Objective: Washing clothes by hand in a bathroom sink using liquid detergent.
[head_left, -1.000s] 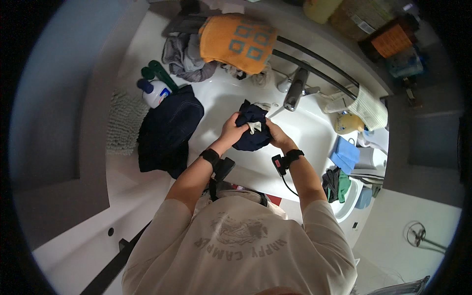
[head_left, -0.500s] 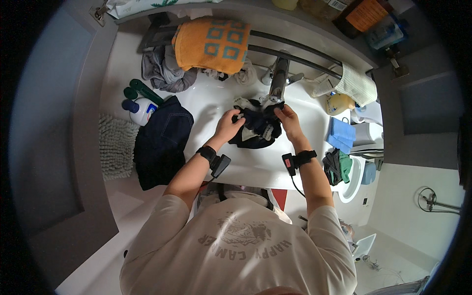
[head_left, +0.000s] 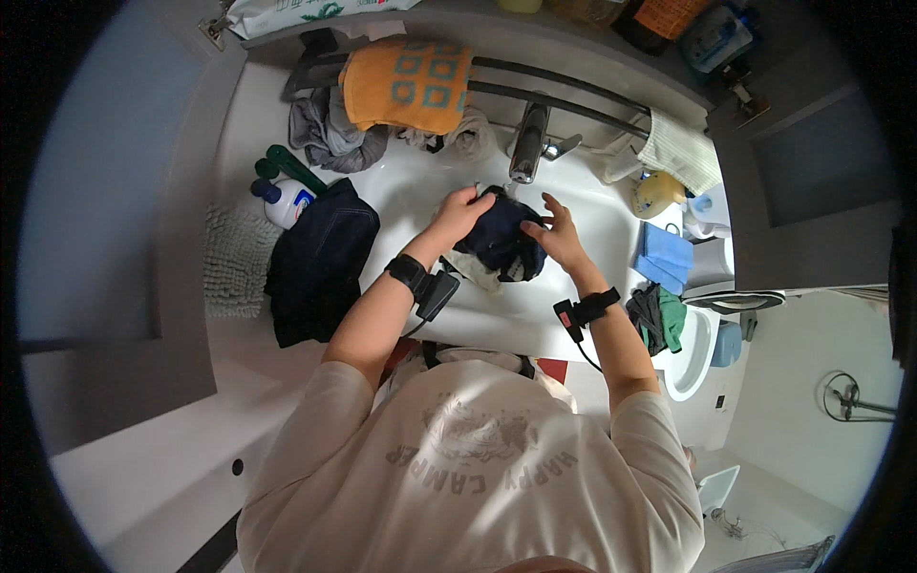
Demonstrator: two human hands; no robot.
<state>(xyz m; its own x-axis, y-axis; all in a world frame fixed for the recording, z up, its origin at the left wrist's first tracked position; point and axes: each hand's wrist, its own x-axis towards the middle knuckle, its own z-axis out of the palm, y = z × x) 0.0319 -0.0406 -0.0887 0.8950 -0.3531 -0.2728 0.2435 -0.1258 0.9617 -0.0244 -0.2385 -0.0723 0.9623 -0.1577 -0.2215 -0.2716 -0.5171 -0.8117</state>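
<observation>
Under the chrome faucet (head_left: 529, 143), in the white sink (head_left: 406, 205), lies a bunched wet garment (head_left: 501, 234), dark navy or black with pale cloth showing along its lower left. My left hand (head_left: 460, 216) pinches its upper left edge between thumb and fingers. On the other side is my right hand (head_left: 562, 236), its fingers spread, with the thumb side at the garment's right edge and no grip on it. A thin stream of water seems to fall from the spout onto the cloth.
Folded dark jeans (head_left: 330, 258), a white pump bottle (head_left: 285, 202) and a green brush-like item (head_left: 296, 167) stand at left. An orange towel (head_left: 406, 86) hangs on the rail behind. Blue cloths (head_left: 664, 258), dark and green cloths (head_left: 659, 320) and a yellow bottle (head_left: 657, 195) are at right.
The garment has been turned and bunched, its navy side now on top, slightly nearer to me. My right hand has loosened from its upper right edge and spread its fingers.
</observation>
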